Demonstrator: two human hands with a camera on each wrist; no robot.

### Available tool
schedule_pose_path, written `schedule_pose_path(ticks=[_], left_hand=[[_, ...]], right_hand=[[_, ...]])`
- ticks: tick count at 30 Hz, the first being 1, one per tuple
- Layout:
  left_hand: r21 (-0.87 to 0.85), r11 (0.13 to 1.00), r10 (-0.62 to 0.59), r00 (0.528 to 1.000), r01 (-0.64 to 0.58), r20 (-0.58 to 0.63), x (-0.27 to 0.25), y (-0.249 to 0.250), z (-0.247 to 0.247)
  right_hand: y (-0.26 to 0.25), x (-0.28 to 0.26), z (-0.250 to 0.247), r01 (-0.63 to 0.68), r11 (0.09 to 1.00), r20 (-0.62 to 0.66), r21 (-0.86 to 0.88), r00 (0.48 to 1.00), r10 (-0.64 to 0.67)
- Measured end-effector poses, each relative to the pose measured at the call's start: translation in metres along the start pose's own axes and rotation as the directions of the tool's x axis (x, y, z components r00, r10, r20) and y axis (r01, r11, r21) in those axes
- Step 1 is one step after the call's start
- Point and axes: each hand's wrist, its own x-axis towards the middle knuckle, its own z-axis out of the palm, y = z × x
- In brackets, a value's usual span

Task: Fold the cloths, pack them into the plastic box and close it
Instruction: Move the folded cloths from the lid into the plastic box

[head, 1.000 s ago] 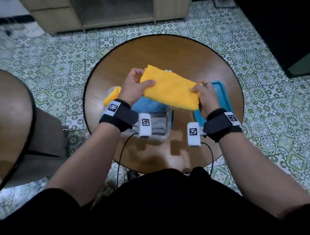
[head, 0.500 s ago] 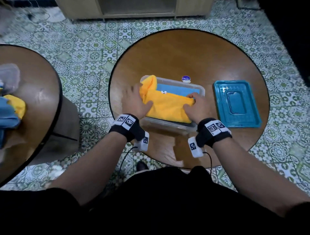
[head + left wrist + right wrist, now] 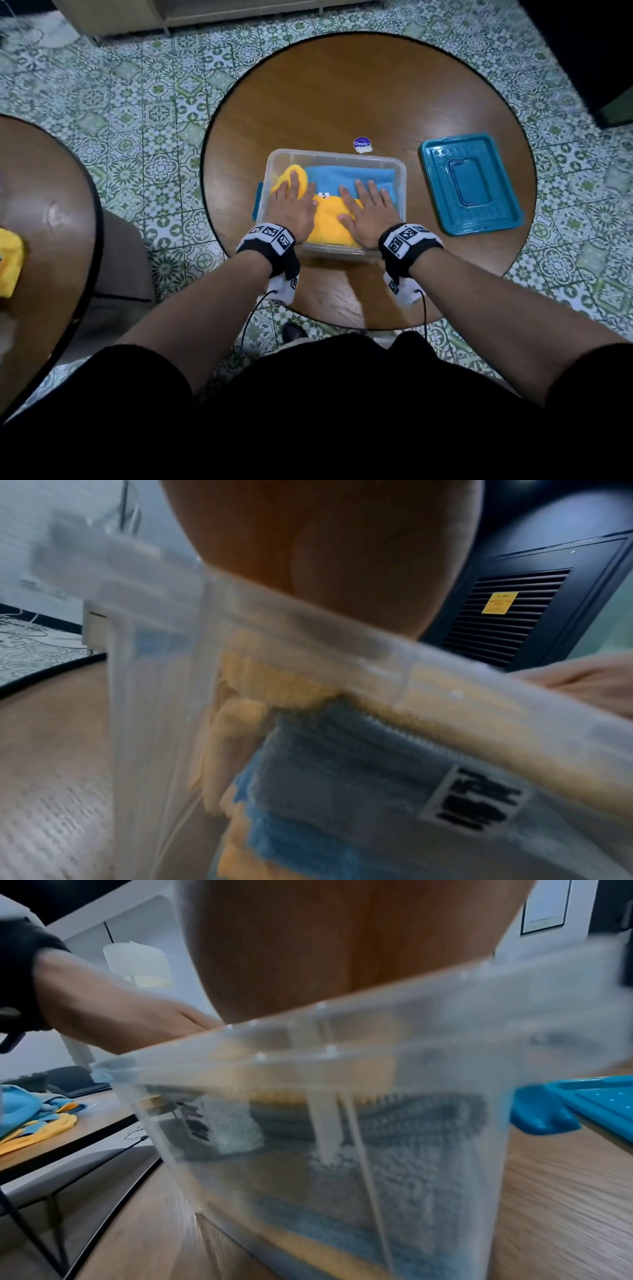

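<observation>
A clear plastic box (image 3: 400, 178) stands open on the round wooden table (image 3: 359, 99). A folded yellow cloth (image 3: 329, 222) lies on top inside it, over a blue cloth (image 3: 346, 176). My left hand (image 3: 291, 202) presses flat on the yellow cloth's left part, fingers straight. Flat on its right part lies my right hand (image 3: 368, 209), fingers spread. Through the box wall (image 3: 342, 764) the left wrist view shows stacked yellow and blue cloths; grey cloth shows through the box side (image 3: 394, 1150) in the right wrist view. The teal lid (image 3: 471, 183) lies to the right of the box.
A second round table (image 3: 44, 222) stands at the left with a yellow cloth (image 3: 8, 260) on it; more blue and yellow cloths (image 3: 31, 1118) show there in the right wrist view. A round sticker (image 3: 362, 144) lies behind the box. Patterned tile floor surrounds the tables.
Both hands brought the yellow cloth down from the air into the box. They have gone from gripping its ends to pressing flat on it.
</observation>
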Motion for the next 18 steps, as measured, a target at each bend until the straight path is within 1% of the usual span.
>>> schedule_pose_path(ticks=[3, 6, 10, 13, 16, 18], left_hand=[[-0.023, 0.999, -0.028, 0.999, 0.028, 0.032, 0.003, 0.000, 0.001], [-0.060, 0.997, -0.040, 0.999, 0.042, 0.026, 0.004, 0.001, 0.003], [-0.136, 0.987, -0.085, 0.996, 0.082, -0.015, 0.004, 0.018, 0.006], [-0.190, 0.976, -0.121, 0.991, 0.109, -0.056, 0.006, 0.037, 0.011], [-0.223, 0.961, -0.191, 0.976, 0.165, -0.102, 0.007, 0.056, 0.016], [-0.237, 0.956, -0.200, 0.974, 0.170, -0.106, 0.011, 0.070, 0.014]], right_hand=[[0.000, 0.004, 0.000, -0.009, 1.000, 0.028, -0.005, 1.000, 0.009], [0.003, 0.005, -0.001, 0.006, 1.000, 0.040, 0.014, 0.999, -0.007], [0.022, 0.003, -0.002, 0.034, 0.999, 0.016, 0.030, 0.999, -0.034], [0.043, 0.005, -0.005, 0.064, 0.998, -0.002, 0.007, 0.998, -0.064], [0.064, 0.010, -0.012, 0.087, 0.996, -0.006, -0.013, 0.996, -0.087], [0.078, 0.010, -0.017, 0.087, 0.996, -0.011, -0.003, 0.996, -0.087]])
